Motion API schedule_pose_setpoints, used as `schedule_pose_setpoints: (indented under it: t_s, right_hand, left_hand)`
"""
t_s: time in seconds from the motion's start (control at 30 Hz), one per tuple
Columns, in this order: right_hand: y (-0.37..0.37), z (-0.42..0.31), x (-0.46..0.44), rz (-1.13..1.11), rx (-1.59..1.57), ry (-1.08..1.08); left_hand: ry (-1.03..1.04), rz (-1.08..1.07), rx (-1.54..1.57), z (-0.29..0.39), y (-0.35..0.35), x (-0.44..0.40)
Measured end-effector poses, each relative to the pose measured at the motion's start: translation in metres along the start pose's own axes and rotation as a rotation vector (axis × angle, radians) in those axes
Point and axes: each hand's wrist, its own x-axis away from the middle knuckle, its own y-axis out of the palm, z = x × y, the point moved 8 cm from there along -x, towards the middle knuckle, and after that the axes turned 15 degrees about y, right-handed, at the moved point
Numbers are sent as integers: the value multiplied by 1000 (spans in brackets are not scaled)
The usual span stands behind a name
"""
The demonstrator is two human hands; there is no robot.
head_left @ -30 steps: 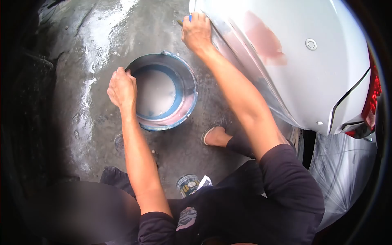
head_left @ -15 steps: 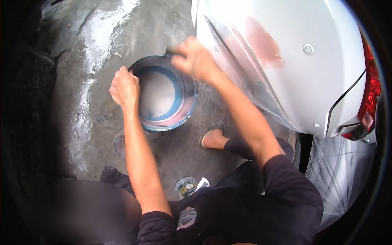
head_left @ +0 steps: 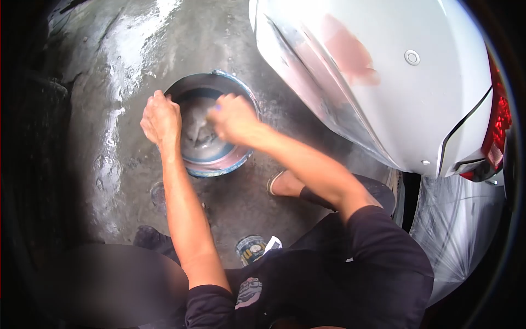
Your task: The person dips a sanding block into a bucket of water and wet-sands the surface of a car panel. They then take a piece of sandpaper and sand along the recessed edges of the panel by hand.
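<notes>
A round bucket [head_left: 249, 94] with a blue band inside holds cloudy, greyish water [head_left: 193, 118], its surface rippled. My left hand [head_left: 162, 118] is closed on the bucket's left rim. Over the water, inside the bucket's right half, is my right hand [head_left: 233, 119], smeared by motion. Its fingers are curled together; a small bluish bit shows at the fingertips, but what they hold is hidden. To the right stands a pale silver car body [head_left: 400, 104] with a pinkish patch [head_left: 349, 52] on it and a long scuffed crease below that.
The grey concrete floor [head_left: 131, 181] is wet and shiny on the left. A labelled can [head_left: 250, 249] stands between my legs, near my foot [head_left: 287, 183]. A clear cup-like thing [head_left: 158, 194] is left of my forearm. Clear plastic sheeting [head_left: 455, 230] hangs below the red tail light [head_left: 497, 131].
My right hand has moved left and down from beyond the bucket's upper right rim to above the water. The dark thing at its fingers no longer shows. My left hand stays at the rim.
</notes>
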Motion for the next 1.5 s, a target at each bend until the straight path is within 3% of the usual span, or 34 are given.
schedule_pose_setpoints:
  t_s: [0.07,0.13,0.23,0.37,0.47,0.53,0.63,0.7,0.77,0.87,0.97,1.07,1.2,1.37,1.5]
  right_hand:
    - [-71,39,21,454,-30,10]
    - [-98,81,17,764,89,16]
    - [-82,116,21,783,251,-26]
    - [-66,138,83,757,175,56]
    - [-67,130,29,819,225,8]
    - [-88,114,-40,799,267,30]
    - [-95,109,-57,714,256,116]
    - [-80,119,8,844,167,18]
    - [-66,131,73,864,151,58]
    - [-57,133,72,891,158,57]
    - [-77,112,-8,753,212,145]
    - [-75,118,5,770,144,141]
    - [-59,146,101,836,148,125]
    - [-82,110,-11,796,211,125]
    - [-82,120,7,811,106,111]
  left_hand:
    - [-7,-8,1,-1,2,1]
    - [1,-12,1,0,1,1]
    - [-9,-12,4,2,-1,1]
    - [-18,6,1,1,-4,-2]
    - [-51,-89,-6,1,5,1]
    - [13,23,-47,3,-2,2]
    - [14,21,-20,1,-4,1]
    - [-9,-9,-8,0,-4,-2]
    - [-34,-57,4,2,2,-1]
    - [-17,-44,-22,2,1,2]
    - [17,-8,-17,1,-1,2]
    - [7,-6,0,1,-4,1]
    - [-20,-32,-23,1,2,0]
    - [8,-14,-60,2,1,4]
    - [7,3,-25,3,-5,1]
